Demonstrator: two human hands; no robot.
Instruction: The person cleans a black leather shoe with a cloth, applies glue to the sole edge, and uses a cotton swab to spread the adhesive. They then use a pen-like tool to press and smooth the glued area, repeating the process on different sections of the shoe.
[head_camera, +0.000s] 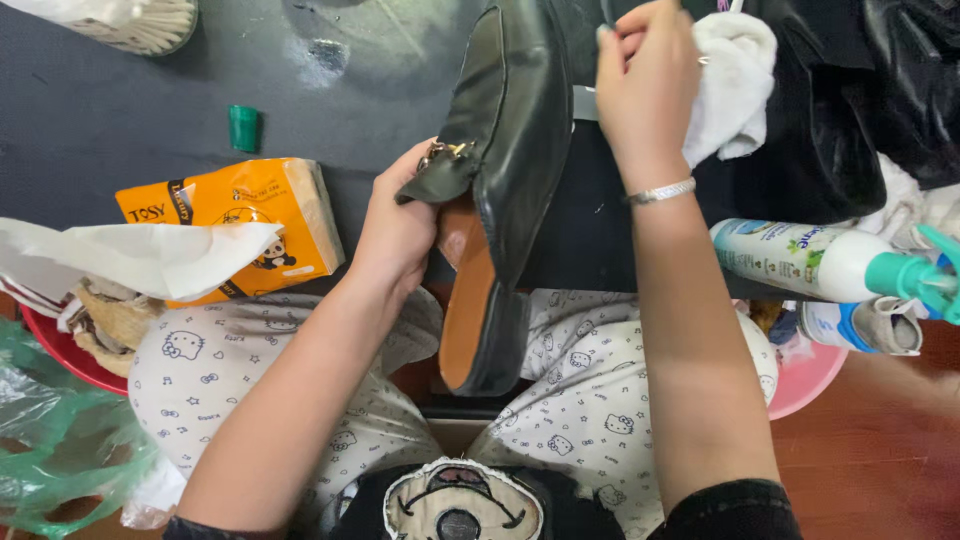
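The dark table (120, 110) bears the work. Above your lap, the black loafer (510, 150) lies tilted, its tan lining up, so its side faces you. Your left hand (400, 225) grips it at the metal buckle (445, 152), steadying it. Your right hand (645, 85) bunches a white cloth (735, 85) in curled fingers against the leather. A spray bottle (810, 260) lies near; an orange tissue pack (250, 215) sits left.

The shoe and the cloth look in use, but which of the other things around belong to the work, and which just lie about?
In use:
left hand gripping the black shoe
right hand pressing the white cloth to it

Lying about:
spray bottle, close by but untouched
tissue pack
green cap
green bag
pink bowl
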